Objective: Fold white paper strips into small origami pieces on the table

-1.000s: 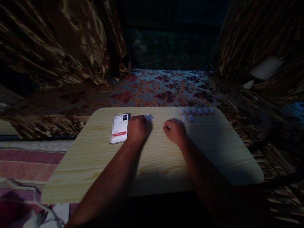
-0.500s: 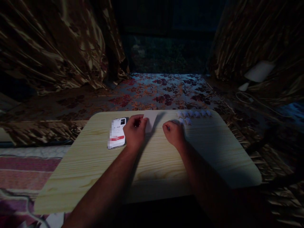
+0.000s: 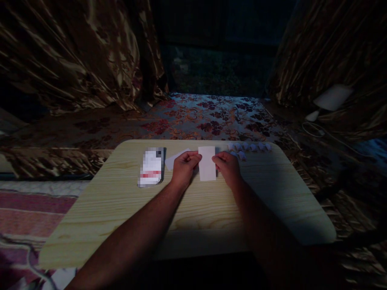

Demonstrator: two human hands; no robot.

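Observation:
A white rectangular sheet of paper (image 3: 207, 164) is held upright between my two hands over the middle of the table. My left hand (image 3: 185, 166) pinches its left edge between thumb and fingers. At the right edge, my right hand (image 3: 227, 164) has the same kind of pinch. Partly hidden behind my left hand lies another piece of white paper (image 3: 173, 160). Several small folded paper pieces (image 3: 249, 146), pale and puffy, stand in rows just beyond my right hand.
A phone (image 3: 151, 167) with a lit, blurred screen lies on the wooden table (image 3: 115, 217), left of my hands. Behind the table is a ledge with flowered cloth (image 3: 211, 114). A white lamp (image 3: 332, 98) with a cord stands at the right, near dark curtains (image 3: 320, 48).
My left hand has brought the paper right and turned its face toward me. My right hand, earlier curled and apart from it, now grips its right edge. White paper shows beside the phone.

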